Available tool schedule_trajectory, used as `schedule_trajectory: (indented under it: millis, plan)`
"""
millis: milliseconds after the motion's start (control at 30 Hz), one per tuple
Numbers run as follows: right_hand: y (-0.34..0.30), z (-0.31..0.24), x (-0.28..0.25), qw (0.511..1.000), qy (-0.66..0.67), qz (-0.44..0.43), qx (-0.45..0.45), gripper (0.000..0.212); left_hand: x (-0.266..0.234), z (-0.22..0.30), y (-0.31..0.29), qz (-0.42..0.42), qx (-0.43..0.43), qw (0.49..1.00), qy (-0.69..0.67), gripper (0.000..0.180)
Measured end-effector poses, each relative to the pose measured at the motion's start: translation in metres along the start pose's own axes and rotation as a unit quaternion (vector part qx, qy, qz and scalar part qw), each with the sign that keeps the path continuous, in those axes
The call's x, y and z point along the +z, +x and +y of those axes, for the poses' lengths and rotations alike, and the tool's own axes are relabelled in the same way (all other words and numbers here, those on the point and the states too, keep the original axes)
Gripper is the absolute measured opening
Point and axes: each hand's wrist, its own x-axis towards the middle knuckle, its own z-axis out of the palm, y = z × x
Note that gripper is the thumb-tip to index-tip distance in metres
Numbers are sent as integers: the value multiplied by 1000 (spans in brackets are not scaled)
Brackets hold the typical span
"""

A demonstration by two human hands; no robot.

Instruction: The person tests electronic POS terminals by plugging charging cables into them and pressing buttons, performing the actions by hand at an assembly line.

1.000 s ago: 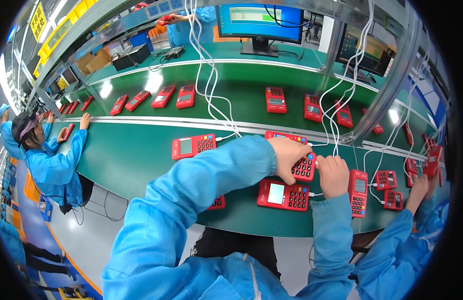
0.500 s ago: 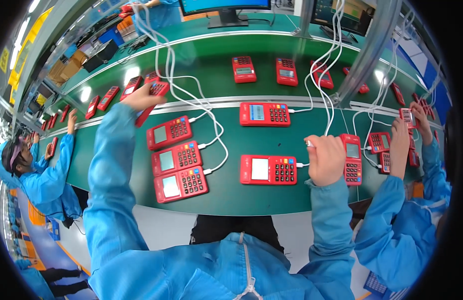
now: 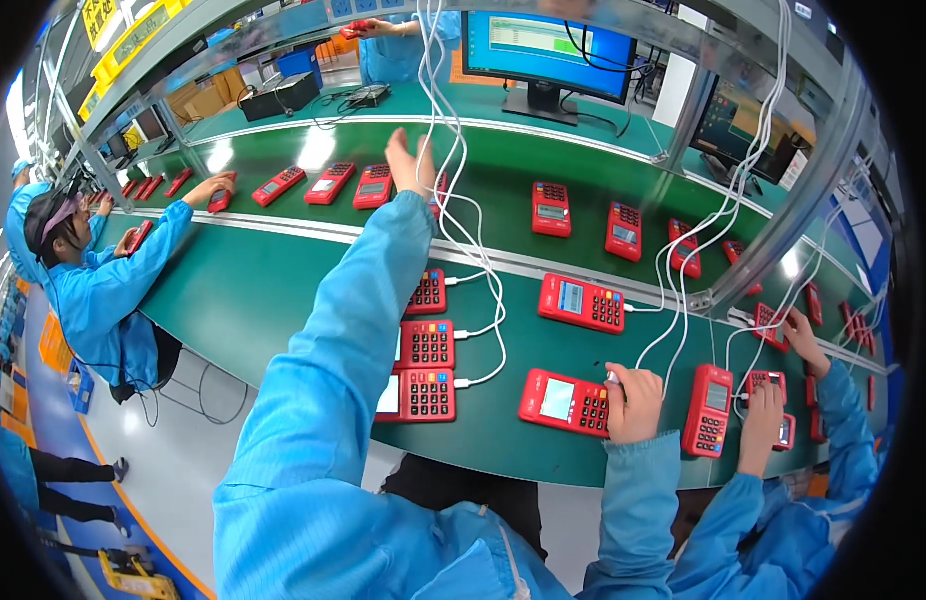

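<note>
My left hand point(image 3: 411, 165) reaches over the far green strip, fingers stretched and apart, holding nothing. Just right of its wrist, a red payment terminal point(image 3: 440, 197) is mostly hidden. My right hand point(image 3: 638, 408) is closed around a small white cable plug point(image 3: 613, 378), at the right end of a red payment terminal point(image 3: 558, 398) with a lit screen. Behind that lies another plugged-in terminal point(image 3: 581, 302). Several cabled terminals point(image 3: 429, 394) are stacked in a column left of them, partly covered by my left sleeve.
White cables point(image 3: 453, 110) hang from above beside my left hand. A metal post point(image 3: 773, 190) stands at the right. More red terminals point(image 3: 551, 208) line the far strip. Co-workers sit at left and right; the right one's hand point(image 3: 761, 430) is near a standing terminal point(image 3: 708, 410). A monitor point(image 3: 548, 55) stands behind.
My left hand has let go of the red terminal it held and opened over the far strip. My right hand has come down beside the near terminal's right end. The view has shifted left.
</note>
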Motion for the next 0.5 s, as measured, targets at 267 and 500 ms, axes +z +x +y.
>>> schedule_trajectory:
  millis: [267, 500]
  plan:
    - [-4, 8, -13, 999, -31, -11, -7, 25, -20, 261, -98, -111, 461, 866, -158, 33]
    - [-19, 20, -9, 994, -55, -76, 55, 35, 67, 303, -260, -503, 627, 585, -107, 25]
